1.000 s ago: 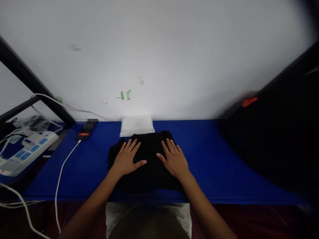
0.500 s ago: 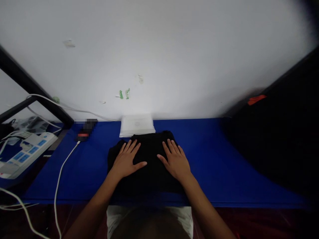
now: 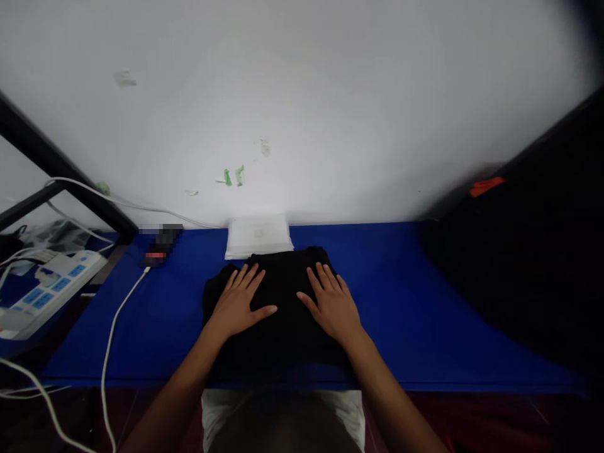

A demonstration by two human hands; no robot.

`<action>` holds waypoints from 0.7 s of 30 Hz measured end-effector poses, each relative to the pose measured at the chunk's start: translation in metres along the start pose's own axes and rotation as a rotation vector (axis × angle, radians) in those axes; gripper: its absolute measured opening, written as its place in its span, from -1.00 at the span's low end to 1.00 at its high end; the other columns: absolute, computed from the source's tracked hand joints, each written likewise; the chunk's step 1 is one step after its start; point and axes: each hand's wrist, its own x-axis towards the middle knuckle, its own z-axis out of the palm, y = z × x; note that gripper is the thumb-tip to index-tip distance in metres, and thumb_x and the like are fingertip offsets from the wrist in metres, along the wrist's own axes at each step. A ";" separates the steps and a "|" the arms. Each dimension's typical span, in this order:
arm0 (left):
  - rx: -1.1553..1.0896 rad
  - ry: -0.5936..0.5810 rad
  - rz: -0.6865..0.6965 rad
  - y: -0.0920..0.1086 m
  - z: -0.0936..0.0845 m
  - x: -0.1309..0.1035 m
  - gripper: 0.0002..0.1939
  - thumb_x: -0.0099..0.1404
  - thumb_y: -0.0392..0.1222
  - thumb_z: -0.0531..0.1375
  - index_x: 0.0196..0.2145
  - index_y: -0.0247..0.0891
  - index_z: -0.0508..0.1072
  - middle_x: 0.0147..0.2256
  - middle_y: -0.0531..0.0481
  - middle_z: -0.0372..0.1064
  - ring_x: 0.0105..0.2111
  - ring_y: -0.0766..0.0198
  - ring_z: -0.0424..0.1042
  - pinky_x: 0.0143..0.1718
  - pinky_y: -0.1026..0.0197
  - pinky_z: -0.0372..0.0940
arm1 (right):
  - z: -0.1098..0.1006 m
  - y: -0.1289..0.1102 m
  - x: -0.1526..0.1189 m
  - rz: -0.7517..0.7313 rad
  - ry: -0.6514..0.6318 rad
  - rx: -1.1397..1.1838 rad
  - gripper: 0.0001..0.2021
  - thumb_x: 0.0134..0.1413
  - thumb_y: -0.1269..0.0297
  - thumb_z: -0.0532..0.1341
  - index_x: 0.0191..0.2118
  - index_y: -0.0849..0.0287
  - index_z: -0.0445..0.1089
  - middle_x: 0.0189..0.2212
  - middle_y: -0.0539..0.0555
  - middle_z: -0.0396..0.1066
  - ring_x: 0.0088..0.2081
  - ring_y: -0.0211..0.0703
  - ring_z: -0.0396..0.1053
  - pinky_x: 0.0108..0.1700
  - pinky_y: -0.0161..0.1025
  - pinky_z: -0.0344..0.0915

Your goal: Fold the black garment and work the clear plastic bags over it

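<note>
A black cloth bundle, apparently a folded garment [image 3: 285, 314], lies on the blue table [image 3: 396, 314] right in front of me. My left hand [image 3: 240, 303] rests flat on its left part, fingers spread and thumb pointing inward. On the right part lies my right hand [image 3: 331, 303], also flat with fingers apart. Neither hand grips the cloth. Just behind the cloth, against the wall, sits a flat white packet [image 3: 258, 236]. The cloth is too dark to make out its folds or exact kind.
Left on the table lies a phone-like dark device [image 3: 158, 248] with a white cable [image 3: 113, 333] plugged in. A power strip [image 3: 51, 292] with tangled cords stands at far left. A large black mass [image 3: 528, 270] covers the right end. A white wall [image 3: 330, 126] rises behind.
Both hands stay flat in the same places on the black cloth. Only the camera view has shifted slightly.
</note>
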 end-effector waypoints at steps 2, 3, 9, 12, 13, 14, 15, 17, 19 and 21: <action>-0.002 -0.001 -0.002 0.000 0.000 0.000 -0.12 0.28 0.39 0.02 0.36 -0.17 -0.03 0.37 -0.14 -0.13 0.36 -0.06 -0.15 0.32 -0.22 -0.18 | 0.000 0.000 0.000 0.003 -0.006 -0.005 -0.28 0.30 -0.18 -0.17 0.32 0.30 0.10 0.33 0.32 -0.01 0.35 0.16 -0.07 0.29 0.11 -0.04; -0.003 -0.002 -0.003 0.001 -0.001 0.000 -0.12 0.28 0.39 0.02 0.36 -0.18 -0.03 0.37 -0.14 -0.13 0.36 -0.06 -0.15 0.32 -0.22 -0.18 | -0.001 -0.001 0.000 0.003 -0.006 -0.010 -0.28 0.31 -0.18 -0.17 0.32 0.29 0.10 0.33 0.32 -0.01 0.35 0.15 -0.07 0.29 0.11 -0.03; 0.003 -0.029 -0.023 0.000 -0.001 0.001 -0.11 0.27 0.42 -0.02 0.36 -0.18 -0.03 0.38 -0.10 -0.17 0.37 -0.05 -0.18 0.34 -0.19 -0.20 | -0.001 -0.001 0.000 0.012 -0.014 -0.019 -0.29 0.31 -0.18 -0.18 0.33 0.27 0.09 0.34 0.30 -0.01 0.35 0.13 -0.07 0.29 0.10 -0.03; 0.010 -0.032 -0.035 0.000 0.000 0.001 -0.11 0.27 0.42 -0.01 0.36 -0.17 -0.02 0.38 -0.08 -0.18 0.37 -0.05 -0.19 0.34 -0.17 -0.20 | -0.003 -0.001 0.000 0.011 -0.024 -0.021 -0.28 0.31 -0.18 -0.19 0.33 0.27 0.08 0.34 0.29 0.00 0.35 0.13 -0.07 0.29 0.10 -0.03; 0.011 -0.031 -0.036 0.000 0.000 0.000 -0.11 0.27 0.42 0.00 0.36 -0.16 -0.02 0.38 -0.08 -0.18 0.37 -0.05 -0.18 0.34 -0.17 -0.19 | -0.003 -0.001 0.000 0.010 -0.024 -0.020 -0.28 0.31 -0.17 -0.20 0.33 0.27 0.08 0.33 0.29 0.00 0.35 0.13 -0.07 0.29 0.10 -0.03; 0.011 -0.027 -0.034 0.000 0.000 0.000 -0.12 0.27 0.41 0.00 0.36 -0.15 -0.02 0.38 -0.07 -0.17 0.37 -0.05 -0.18 0.34 -0.17 -0.18 | -0.003 -0.001 0.000 0.009 -0.022 -0.016 -0.29 0.31 -0.17 -0.20 0.33 0.27 0.09 0.33 0.29 0.00 0.35 0.13 -0.07 0.29 0.11 -0.03; 0.010 -0.022 -0.031 0.000 0.000 0.000 -0.13 0.27 0.41 0.01 0.36 -0.14 -0.01 0.38 -0.07 -0.17 0.37 -0.05 -0.18 0.34 -0.18 -0.17 | -0.003 -0.001 0.000 0.010 -0.019 -0.009 -0.29 0.31 -0.17 -0.20 0.33 0.26 0.09 0.33 0.29 0.00 0.35 0.13 -0.07 0.29 0.11 -0.03; 0.006 -0.013 -0.024 -0.002 -0.001 0.000 -0.14 0.27 0.40 0.02 0.35 -0.13 -0.01 0.37 -0.07 -0.15 0.36 -0.05 -0.16 0.33 -0.18 -0.15 | -0.002 -0.002 -0.001 0.015 -0.013 0.008 -0.31 0.31 -0.17 -0.18 0.33 0.24 0.09 0.33 0.28 0.02 0.35 0.14 -0.07 0.28 0.14 -0.02; 0.002 -0.012 -0.010 -0.005 -0.003 0.001 -0.15 0.27 0.38 0.04 0.35 -0.12 0.00 0.37 -0.08 -0.13 0.36 -0.05 -0.13 0.33 -0.19 -0.14 | -0.002 -0.004 -0.003 0.024 -0.010 0.025 -0.32 0.31 -0.16 -0.16 0.32 0.22 0.10 0.33 0.29 0.02 0.35 0.15 -0.06 0.28 0.17 -0.02; -0.001 -0.006 0.017 -0.008 -0.005 0.001 -0.16 0.26 0.36 0.07 0.34 -0.13 0.03 0.36 -0.11 -0.09 0.35 -0.06 -0.10 0.32 -0.20 -0.11 | -0.004 -0.007 -0.005 0.030 -0.014 0.049 -0.31 0.30 -0.17 -0.12 0.32 0.25 0.10 0.33 0.33 0.01 0.35 0.19 -0.07 0.28 0.21 -0.03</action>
